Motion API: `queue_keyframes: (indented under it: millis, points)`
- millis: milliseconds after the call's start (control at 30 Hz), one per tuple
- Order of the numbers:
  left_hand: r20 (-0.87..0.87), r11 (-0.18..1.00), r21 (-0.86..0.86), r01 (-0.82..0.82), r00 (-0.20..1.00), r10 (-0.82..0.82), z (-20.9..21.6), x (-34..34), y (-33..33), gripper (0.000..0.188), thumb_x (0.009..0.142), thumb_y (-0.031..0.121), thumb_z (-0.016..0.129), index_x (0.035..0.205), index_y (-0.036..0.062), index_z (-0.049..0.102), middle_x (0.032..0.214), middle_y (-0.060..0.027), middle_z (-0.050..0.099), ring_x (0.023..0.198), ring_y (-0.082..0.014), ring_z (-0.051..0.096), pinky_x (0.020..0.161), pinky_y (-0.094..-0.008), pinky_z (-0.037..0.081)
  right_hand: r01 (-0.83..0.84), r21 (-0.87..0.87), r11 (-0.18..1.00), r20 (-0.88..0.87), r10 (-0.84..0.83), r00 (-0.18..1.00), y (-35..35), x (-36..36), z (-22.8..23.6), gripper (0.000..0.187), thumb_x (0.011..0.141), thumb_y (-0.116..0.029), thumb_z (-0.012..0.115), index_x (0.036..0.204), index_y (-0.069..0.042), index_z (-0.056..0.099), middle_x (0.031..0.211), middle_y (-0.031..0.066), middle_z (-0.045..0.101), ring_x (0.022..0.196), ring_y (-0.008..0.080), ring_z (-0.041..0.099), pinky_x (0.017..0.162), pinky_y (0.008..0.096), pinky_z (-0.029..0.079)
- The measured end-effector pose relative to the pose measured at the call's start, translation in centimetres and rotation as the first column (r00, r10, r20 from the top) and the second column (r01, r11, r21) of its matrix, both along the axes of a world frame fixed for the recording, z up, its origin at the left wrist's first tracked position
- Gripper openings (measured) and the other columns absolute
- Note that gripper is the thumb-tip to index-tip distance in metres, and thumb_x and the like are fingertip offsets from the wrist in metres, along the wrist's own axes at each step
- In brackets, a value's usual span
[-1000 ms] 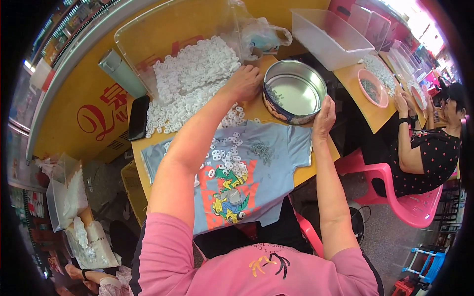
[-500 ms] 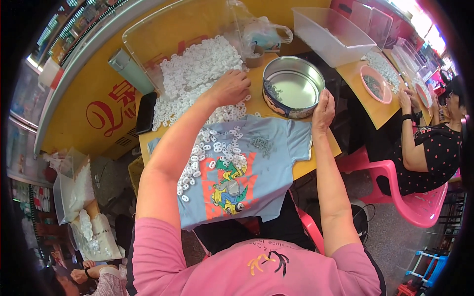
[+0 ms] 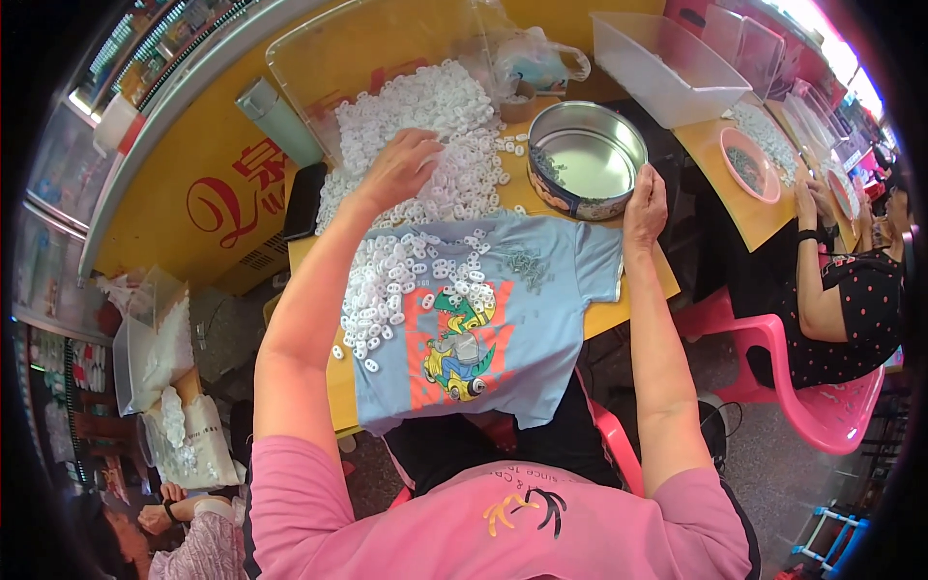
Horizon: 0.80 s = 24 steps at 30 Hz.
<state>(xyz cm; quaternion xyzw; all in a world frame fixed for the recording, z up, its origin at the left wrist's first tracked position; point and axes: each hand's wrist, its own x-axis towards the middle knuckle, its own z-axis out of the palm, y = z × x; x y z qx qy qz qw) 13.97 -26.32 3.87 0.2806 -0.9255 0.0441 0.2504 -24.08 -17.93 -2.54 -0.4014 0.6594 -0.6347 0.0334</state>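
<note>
My left hand reaches over a large heap of small white plastic pieces with two holes. Its fingers are bent but apart, among the pieces, and I see nothing held in them. My right hand grips the right side of a round metal tin, which has some small grey-green pieces inside at its left. In front of the heap lies a light blue T-shirt with a cartoon dinosaur print. More white pieces are scattered over its upper left, and a small grey-green pile rests nearer its right sleeve.
Behind the heap leans a clear plastic bin. A pale green flask and a dark phone are at the left. A small brown cup stands behind the tin. At right are another clear tub, a pink bowl and a seated person.
My left hand has moved left across the heap, away from the tin, and its fingers have loosened. My right hand stays on the tin. The whole view has shifted slightly.
</note>
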Motion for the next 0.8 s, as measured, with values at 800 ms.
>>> queue_keyframes:
  millis: [800]
  points:
    - [0.107,0.725,0.066,-0.685,0.727,0.678,3.8,12.7,25.0,0.056,0.082,0.009,0.067,0.135,0.0097,0.048,0.144,-0.0142,0.039,0.136,-0.0356,0.031,0.112,-0.0469,0.024,-0.132,-0.126,0.983,0.289,0.164,0.943,0.3,-0.4,0.5,0.054,0.099,-0.045,0.045,0.106,0.002,0.069,0.103,0.0097,0.07,0.096,0.0195,0.063,0.088,0.0304,0.046]
